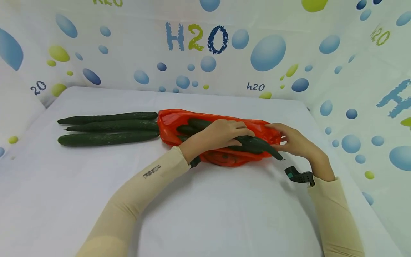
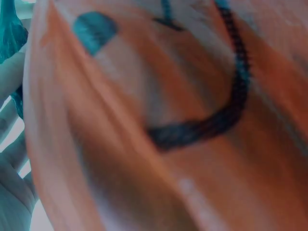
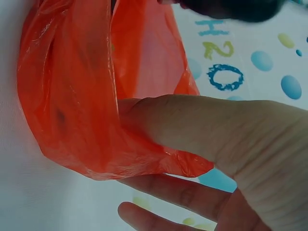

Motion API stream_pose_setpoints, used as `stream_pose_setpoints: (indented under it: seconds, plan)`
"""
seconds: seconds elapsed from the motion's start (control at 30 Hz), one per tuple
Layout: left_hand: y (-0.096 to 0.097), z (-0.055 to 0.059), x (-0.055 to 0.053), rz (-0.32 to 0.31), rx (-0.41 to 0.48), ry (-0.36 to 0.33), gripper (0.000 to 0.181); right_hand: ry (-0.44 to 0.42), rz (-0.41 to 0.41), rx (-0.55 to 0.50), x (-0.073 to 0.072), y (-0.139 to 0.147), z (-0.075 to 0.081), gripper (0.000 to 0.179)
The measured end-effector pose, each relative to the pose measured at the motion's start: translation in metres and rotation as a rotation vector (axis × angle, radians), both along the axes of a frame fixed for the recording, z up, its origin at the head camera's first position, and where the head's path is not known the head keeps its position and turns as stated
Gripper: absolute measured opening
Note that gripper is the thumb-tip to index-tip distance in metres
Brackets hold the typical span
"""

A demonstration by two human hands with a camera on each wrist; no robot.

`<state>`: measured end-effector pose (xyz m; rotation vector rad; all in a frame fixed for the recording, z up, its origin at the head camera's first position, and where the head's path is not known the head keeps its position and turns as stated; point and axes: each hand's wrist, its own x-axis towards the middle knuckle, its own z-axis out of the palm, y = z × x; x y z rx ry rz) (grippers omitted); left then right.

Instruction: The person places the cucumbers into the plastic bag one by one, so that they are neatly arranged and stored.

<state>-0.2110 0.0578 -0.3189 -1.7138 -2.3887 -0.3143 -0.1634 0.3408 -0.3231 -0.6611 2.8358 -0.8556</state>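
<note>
A red plastic bag (image 1: 221,160) lies on its side with its mouth open and several dark green cucumbers (image 1: 196,125) in it. My left hand (image 1: 221,134) reaches over the bag and holds a cucumber (image 1: 261,145), whose tip slants down past the bag's front edge. At the bag's right end, my right hand (image 1: 293,142) pinches the plastic. In the right wrist view the thumb (image 3: 159,115) is inside the rim, with fingers on the outer side; a blurred cucumber end (image 3: 240,8) shows at the top. Blurred red plastic (image 2: 120,159) fills most of the left wrist view.
Several more cucumbers (image 1: 109,138) lie side by side left of the bag, their right ends against it. All rest on a white-covered table (image 1: 224,210). A white backdrop (image 1: 128,43) with coloured drops and lettering stands behind and along the sides.
</note>
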Motion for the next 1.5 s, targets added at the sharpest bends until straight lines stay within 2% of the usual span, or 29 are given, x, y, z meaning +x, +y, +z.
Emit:
stream_pose_setpoints:
  seconds: [0.23,0.53,0.8,1.1,1.3,1.5]
  plan:
    - [0.002,-0.003,-0.005,0.071,0.046,-0.025,0.043,-0.005,0.031,-0.031,0.0,-0.001,0.001,0.066]
    - [0.002,-0.002,-0.011,0.139,0.024,-0.054,0.045,0.03,0.081,-0.026,-0.003,0.001,-0.001,0.07]
    - [-0.001,-0.001,-0.014,0.231,0.019,-0.1,0.045,0.052,0.108,-0.035,-0.003,0.0,0.0,0.069]
    - [0.005,-0.013,-0.019,0.235,-0.018,-0.192,0.046,-0.008,0.078,-0.016,-0.001,0.0,0.001,0.073]
    - [0.009,-0.021,-0.025,0.249,-0.066,-0.174,0.046,-0.026,0.076,0.0,-0.002,0.0,0.0,0.073]
    - [0.008,-0.024,-0.029,0.264,-0.108,-0.176,0.046,-0.027,0.071,0.005,-0.002,0.002,0.0,0.073]
